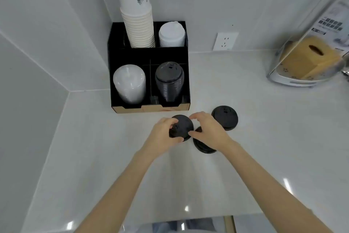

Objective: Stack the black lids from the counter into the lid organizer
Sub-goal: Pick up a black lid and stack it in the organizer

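Both hands grip one black lid (pixel 182 126), or a short stack of lids, just above the white counter in front of the organizer. My left hand (pixel 162 137) holds its left rim and my right hand (pixel 208 132) its right rim. Another black lid (pixel 203 148) lies on the counter, partly hidden under my right hand. A third black lid (pixel 225 117) rests to the right. The black lid organizer (pixel 149 53) stands in the corner; its front right compartment holds a tall stack of black lids (pixel 169 81).
The organizer also holds clear lids (pixel 129 83) at front left, paper cups (pixel 138 25) at back left and white lids (pixel 171 34) at back right. A wall socket (pixel 225 41) is behind. A clear case with a tissue box (pixel 309 57) stands at far right.
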Available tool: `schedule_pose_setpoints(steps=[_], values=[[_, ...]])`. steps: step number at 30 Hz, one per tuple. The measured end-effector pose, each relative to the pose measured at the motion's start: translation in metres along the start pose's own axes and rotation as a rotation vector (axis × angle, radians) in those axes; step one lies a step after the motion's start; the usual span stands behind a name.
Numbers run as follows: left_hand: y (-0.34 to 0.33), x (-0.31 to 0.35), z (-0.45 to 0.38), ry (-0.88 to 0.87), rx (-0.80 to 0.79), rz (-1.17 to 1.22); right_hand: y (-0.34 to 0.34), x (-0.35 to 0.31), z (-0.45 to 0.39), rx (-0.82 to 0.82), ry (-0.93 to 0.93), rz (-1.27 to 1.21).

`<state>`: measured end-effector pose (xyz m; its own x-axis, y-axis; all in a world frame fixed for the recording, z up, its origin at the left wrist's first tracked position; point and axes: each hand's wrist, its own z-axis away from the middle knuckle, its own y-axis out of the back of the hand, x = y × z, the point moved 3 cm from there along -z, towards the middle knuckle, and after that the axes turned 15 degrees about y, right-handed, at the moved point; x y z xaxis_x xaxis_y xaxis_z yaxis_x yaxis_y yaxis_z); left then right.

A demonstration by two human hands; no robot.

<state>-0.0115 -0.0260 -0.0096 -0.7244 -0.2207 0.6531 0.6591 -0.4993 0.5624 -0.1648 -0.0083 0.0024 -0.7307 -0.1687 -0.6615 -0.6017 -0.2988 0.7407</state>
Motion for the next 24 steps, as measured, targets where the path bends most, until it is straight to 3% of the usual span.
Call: schedule_pose_setpoints(steps=[10,18,24], values=[[-0.018,-0.025,-0.026,-0.002,0.101,0.000,-0.030,0.021,-0.013,-0.004,-0.015,0.108],[-0.021,-0.028,-0.037,0.014,0.179,-0.100,-0.037,0.031,-0.020,-0.019,-0.045,0.064],[-0.011,-0.024,-0.033,0.023,0.141,0.020,-0.029,0.026,-0.021,0.034,-0.025,-0.105]])
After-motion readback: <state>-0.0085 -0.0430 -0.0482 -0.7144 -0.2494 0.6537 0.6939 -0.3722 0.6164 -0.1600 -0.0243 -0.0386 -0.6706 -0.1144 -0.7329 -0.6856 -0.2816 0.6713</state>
